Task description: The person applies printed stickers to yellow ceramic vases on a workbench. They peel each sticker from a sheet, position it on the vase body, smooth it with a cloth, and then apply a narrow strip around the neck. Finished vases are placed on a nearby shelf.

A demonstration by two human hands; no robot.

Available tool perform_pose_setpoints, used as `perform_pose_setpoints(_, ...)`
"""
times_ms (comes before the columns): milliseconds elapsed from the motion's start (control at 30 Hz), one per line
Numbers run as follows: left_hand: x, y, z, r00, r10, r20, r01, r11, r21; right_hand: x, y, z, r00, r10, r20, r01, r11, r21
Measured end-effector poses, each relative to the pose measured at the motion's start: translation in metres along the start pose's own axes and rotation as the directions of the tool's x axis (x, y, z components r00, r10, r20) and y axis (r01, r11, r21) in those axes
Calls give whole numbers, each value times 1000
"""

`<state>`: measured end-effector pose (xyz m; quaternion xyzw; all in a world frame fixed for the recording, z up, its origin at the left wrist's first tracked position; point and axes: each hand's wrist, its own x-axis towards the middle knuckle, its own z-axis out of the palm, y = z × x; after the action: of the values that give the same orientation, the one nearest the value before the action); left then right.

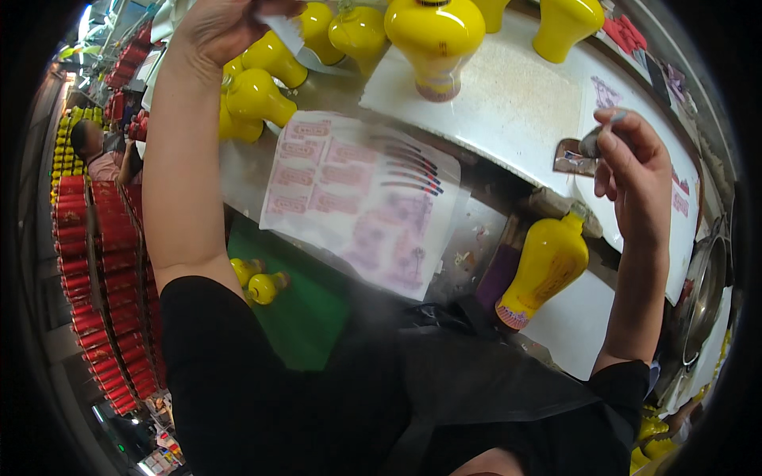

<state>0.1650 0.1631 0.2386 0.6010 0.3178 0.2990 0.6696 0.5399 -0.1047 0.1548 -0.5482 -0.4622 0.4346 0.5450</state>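
At the upper left, my left hand (226, 30) is raised with its fingers closed on a thin whitish piece (284, 33); the top edge cuts off part of the fingers. On the right, my right hand (637, 170) pinches a small dark grey piece (590, 143) between thumb and fingers, above a small brown-framed object (573, 159). Between my arms lies a decal sheet (341, 202) with pinkish-purple patterns and several dark curved strips. A yellow bottle (548, 258) with printed marks and a patterned base band lies tilted below my right hand.
A yellow bottle (436, 40) stands on the white worktop (508, 95), with several more yellow bottles (266, 94) behind and to the left. Small yellow bottles (264, 287) lie by a green surface (298, 317). Red cylinders (87, 293) fill racks at left, near another person (107, 163).
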Motion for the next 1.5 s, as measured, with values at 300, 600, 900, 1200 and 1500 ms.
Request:
perform_pose_setpoints(300, -77, -70, 83, 999, -25, 24, 27, 994, -103, -51, 6, 17, 972, -161, 174, 194, 961, -197)
perform_pose_setpoints(600, -202, -198, 201, 966, -130, 224, 113, 990, 90, -191, 29, 81, 938, 136, 319, -112, 989, -93)
perform_pose_setpoints(900, -247, -238, 255, 952, -129, 278, 195, 955, -224, -236, 45, 96, 968, 144, 205, -44, 903, -427)
perform_pose_setpoints(1200, -254, -221, 255, 962, -175, 208, 159, 983, 89, -240, 52, 98, 951, 53, 303, 37, 958, -285)
perform_pose_setpoints(1500, -268, -250, 244, 972, -60, 226, 108, 972, -209, -231, 61, 109, 943, 173, 284, -48, 916, -399)
